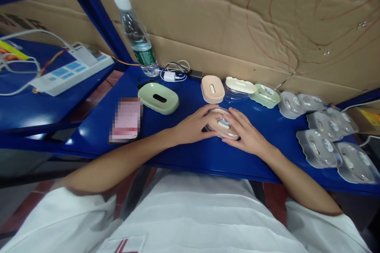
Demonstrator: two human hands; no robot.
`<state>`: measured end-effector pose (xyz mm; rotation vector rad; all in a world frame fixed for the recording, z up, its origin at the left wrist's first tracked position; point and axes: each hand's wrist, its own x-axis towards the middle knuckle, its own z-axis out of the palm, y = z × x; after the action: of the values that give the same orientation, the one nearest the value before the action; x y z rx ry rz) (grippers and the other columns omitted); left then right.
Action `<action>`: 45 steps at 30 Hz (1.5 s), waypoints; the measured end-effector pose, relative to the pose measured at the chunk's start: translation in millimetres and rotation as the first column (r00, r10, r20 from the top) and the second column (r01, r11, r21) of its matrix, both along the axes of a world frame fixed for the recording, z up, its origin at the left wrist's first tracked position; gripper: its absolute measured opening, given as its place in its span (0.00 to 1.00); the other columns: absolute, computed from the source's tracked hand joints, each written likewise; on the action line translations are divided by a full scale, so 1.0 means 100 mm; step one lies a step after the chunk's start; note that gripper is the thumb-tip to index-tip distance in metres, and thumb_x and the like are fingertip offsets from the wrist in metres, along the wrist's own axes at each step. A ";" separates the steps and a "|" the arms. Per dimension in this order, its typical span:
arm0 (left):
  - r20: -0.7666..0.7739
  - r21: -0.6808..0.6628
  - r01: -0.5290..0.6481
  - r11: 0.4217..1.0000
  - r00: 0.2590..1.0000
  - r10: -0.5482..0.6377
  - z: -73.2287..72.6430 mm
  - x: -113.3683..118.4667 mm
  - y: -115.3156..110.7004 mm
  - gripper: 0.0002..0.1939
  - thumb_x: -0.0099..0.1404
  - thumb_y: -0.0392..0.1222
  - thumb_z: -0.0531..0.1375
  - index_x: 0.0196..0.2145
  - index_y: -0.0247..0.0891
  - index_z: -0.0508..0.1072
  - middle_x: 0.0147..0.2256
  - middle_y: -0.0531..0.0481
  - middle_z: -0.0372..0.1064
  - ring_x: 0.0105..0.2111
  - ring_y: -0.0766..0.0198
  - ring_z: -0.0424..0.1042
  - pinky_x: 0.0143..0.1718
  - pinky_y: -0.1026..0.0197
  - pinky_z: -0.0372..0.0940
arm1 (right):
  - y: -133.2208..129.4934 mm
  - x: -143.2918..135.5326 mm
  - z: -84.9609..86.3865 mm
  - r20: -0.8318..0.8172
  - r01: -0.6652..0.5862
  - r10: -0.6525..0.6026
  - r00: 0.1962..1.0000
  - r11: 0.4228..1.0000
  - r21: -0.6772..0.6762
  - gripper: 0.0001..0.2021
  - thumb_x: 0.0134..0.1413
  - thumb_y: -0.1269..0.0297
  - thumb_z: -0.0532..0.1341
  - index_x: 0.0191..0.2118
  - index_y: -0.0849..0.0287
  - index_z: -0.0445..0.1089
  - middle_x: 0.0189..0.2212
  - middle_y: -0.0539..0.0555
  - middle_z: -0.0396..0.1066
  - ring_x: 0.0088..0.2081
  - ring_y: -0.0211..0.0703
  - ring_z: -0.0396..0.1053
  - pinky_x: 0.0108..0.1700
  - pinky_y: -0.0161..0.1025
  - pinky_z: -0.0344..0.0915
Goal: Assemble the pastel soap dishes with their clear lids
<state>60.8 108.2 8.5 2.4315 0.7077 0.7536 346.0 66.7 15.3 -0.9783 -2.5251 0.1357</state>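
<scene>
A pinkish soap dish with a clear plastic cover [225, 123] rests on the blue table in front of me. My left hand [196, 124] grips its left end, with thumb and fingers curved around the edge. Around the right end is my right hand [246, 130], its fingertips on the top and rim. A round label shows on the cover between my fingers. Just beyond my hands lie a peach soap dish part [212, 89] and a cream wavy-edged piece [240, 85] on a clear cover. Beside that piece sits a green soap dish [265, 95].
Several covered soap dishes [319, 148] stand at the right. To the left are a green oval tray [158, 98], a phone [126, 120] and a water bottle [139, 39]. A white charger [170, 76] lies by the cardboard wall [208, 19]; a power strip [74, 72] is farther left.
</scene>
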 end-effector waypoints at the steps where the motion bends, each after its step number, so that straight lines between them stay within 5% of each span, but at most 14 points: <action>1: 0.000 0.006 -0.005 1.000 1.000 0.005 0.00 0.00 0.00 0.31 0.75 0.53 0.66 0.70 0.44 0.66 0.72 0.35 0.56 0.74 0.46 0.58 0.76 0.40 0.58 | 0.02 0.00 -0.02 -0.002 -0.006 0.006 1.000 1.000 0.010 0.48 0.69 0.51 0.67 0.82 0.41 0.37 0.79 0.64 0.48 0.78 0.67 0.50 0.74 0.70 0.59; 16: 0.126 0.015 0.018 1.000 0.992 -0.019 -0.02 -0.01 0.02 0.30 0.73 0.52 0.68 0.68 0.45 0.68 0.68 0.36 0.63 0.71 0.44 0.63 0.74 0.37 0.61 | 0.10 0.06 -0.05 -0.072 -0.059 0.058 0.996 0.998 -0.011 0.47 0.66 0.48 0.69 0.81 0.41 0.44 0.77 0.63 0.54 0.76 0.68 0.55 0.74 0.70 0.60; 24: 0.046 -0.013 0.034 0.999 0.998 -0.033 0.01 -0.02 0.01 0.30 0.75 0.50 0.66 0.70 0.48 0.66 0.69 0.37 0.61 0.72 0.44 0.62 0.74 0.37 0.61 | 0.08 0.02 0.01 0.011 -0.028 0.028 1.000 0.999 -0.017 0.44 0.68 0.45 0.67 0.80 0.44 0.46 0.77 0.64 0.54 0.77 0.67 0.54 0.74 0.69 0.59; 28: 0.007 -0.035 -0.019 0.999 1.000 0.020 0.00 -0.01 -0.04 0.40 0.75 0.53 0.66 0.75 0.45 0.54 0.74 0.32 0.49 0.77 0.41 0.50 0.77 0.34 0.55 | 0.05 0.15 0.17 0.108 0.036 -0.032 0.994 0.999 -0.030 0.38 0.72 0.47 0.62 0.79 0.47 0.49 0.77 0.63 0.55 0.77 0.66 0.52 0.75 0.69 0.54; 31: -0.043 -0.039 -0.039 0.999 0.998 0.037 0.01 0.00 -0.10 0.39 0.76 0.53 0.64 0.76 0.44 0.52 0.76 0.31 0.44 0.78 0.40 0.47 0.77 0.33 0.54 | -0.03 0.51 0.33 0.236 0.188 -0.167 0.957 0.980 -0.072 0.32 0.75 0.54 0.58 0.78 0.46 0.53 0.77 0.61 0.55 0.77 0.66 0.53 0.74 0.73 0.53; 36: -0.122 -0.045 -0.013 0.999 0.992 0.007 0.05 0.01 -0.15 0.34 0.78 0.50 0.61 0.75 0.43 0.55 0.76 0.32 0.44 0.77 0.41 0.50 0.75 0.37 0.58 | -0.11 1.10 0.48 0.259 0.578 -0.595 0.761 0.803 0.145 0.30 0.74 0.53 0.55 0.76 0.55 0.59 0.76 0.70 0.56 0.75 0.78 0.55 0.68 0.80 0.57; 41: -0.178 0.010 0.010 1.000 0.984 -0.008 0.01 0.01 -0.14 0.29 0.78 0.47 0.60 0.72 0.43 0.61 0.75 0.33 0.50 0.76 0.41 0.55 0.74 0.35 0.59 | -0.06 0.94 0.43 0.323 0.468 -0.464 0.825 0.881 0.071 0.27 0.76 0.52 0.52 0.72 0.54 0.66 0.71 0.64 0.66 0.72 0.63 0.64 0.70 0.65 0.64; 45: -0.198 0.050 0.061 0.997 0.979 -0.050 -0.01 0.01 -0.15 0.26 0.78 0.46 0.59 0.70 0.41 0.65 0.72 0.32 0.56 0.73 0.41 0.59 0.72 0.35 0.63 | -0.07 0.79 0.34 0.406 0.587 -0.595 0.694 0.794 0.159 0.27 0.75 0.49 0.52 0.69 0.56 0.69 0.71 0.66 0.65 0.70 0.69 0.65 0.66 0.68 0.66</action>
<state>61.6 93.3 7.3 2.5906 0.6976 0.5226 425.0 59.8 49.7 -1.9503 -2.4080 -0.3434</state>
